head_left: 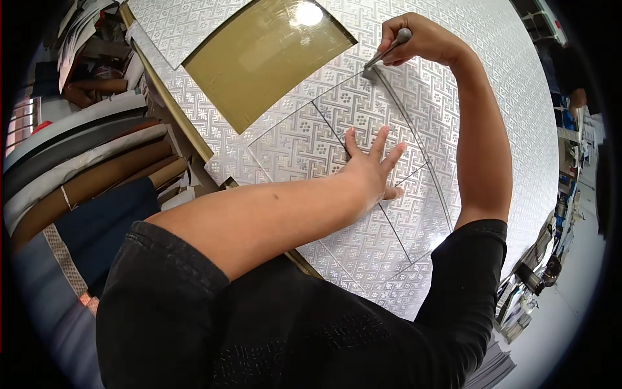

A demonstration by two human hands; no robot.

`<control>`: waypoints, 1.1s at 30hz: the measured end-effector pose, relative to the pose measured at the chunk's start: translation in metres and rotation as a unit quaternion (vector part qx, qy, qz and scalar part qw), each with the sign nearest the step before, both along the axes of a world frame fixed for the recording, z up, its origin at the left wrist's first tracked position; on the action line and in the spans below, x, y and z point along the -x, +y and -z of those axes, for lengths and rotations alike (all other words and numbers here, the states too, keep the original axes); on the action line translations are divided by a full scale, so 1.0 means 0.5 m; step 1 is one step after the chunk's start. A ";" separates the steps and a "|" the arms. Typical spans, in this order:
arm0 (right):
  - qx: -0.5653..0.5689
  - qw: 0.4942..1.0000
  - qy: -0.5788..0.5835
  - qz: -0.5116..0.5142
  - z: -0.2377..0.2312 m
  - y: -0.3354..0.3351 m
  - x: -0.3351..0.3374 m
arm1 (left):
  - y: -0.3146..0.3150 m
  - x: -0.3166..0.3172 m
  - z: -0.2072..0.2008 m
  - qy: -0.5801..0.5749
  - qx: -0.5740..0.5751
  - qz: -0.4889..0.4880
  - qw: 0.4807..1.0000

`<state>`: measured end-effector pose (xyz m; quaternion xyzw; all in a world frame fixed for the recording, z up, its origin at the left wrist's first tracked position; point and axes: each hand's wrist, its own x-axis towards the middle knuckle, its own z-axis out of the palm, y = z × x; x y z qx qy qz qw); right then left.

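Silver sheet material (505, 78) with an embossed, maze-like pattern covers the table. Over it lies a flat clear template (295, 139) with straight dark lines across it and a curved right edge. My left hand (366, 172) rests on the template, palm down, fingers spread. At the template's far corner, my right hand (421, 39) is closed around a slim dark tool (390, 50) with a rounded grey end. The tool's tip is at the template's edge. Its exact kind cannot be made out.
A rectangular opening in the sheet shows a shiny gold-brown surface (259, 71). Along the left, a gold-coloured table edge (173, 100) runs beside several rolls of material (97, 172). Cluttered shelves (547, 259) stand at the right. Grey stacked sheets (489, 366) lie low at the right.
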<state>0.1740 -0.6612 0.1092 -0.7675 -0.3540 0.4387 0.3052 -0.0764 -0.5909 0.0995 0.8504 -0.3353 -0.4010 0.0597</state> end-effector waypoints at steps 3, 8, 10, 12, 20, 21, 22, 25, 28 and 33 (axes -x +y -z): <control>-0.041 0.998 0.010 -0.048 0.020 0.050 0.072 | -0.022 -0.005 0.020 -0.001 0.004 -0.016 1.000; -0.092 0.988 -0.003 -0.123 0.045 0.158 0.276 | -0.071 -0.014 0.037 0.015 -0.037 0.087 0.995; -0.177 0.964 -0.035 -0.196 0.056 0.227 0.335 | -0.241 0.052 0.490 -0.090 0.017 0.028 0.995; -0.221 0.920 -0.068 -0.316 -0.076 0.396 0.451 | -0.088 -0.006 0.863 -0.340 0.019 -0.211 0.916; -0.263 0.855 -0.124 0.429 -0.020 -0.122 0.463 | -0.035 -0.007 0.025 -0.012 0.002 -0.036 0.999; -0.251 0.849 -0.131 0.445 -0.016 -0.153 0.514 | -0.023 -0.009 0.029 -0.020 -0.005 -0.045 0.999; -0.257 0.800 -0.107 0.532 -0.009 -0.182 0.575 | -0.010 -0.012 0.036 -0.009 0.000 -0.129 0.992; -0.218 0.682 -0.104 0.690 0.015 -0.280 0.795 | 0.002 0.008 -0.036 -0.058 -0.059 -0.072 0.994; -0.151 0.627 -0.095 0.758 0.030 -0.337 1.015 | -0.010 0.008 -0.018 -0.017 0.001 -0.171 0.985; -0.148 0.546 -0.081 0.821 0.026 -0.321 1.205 | -0.019 0.017 -0.003 -0.155 -0.045 0.157 0.974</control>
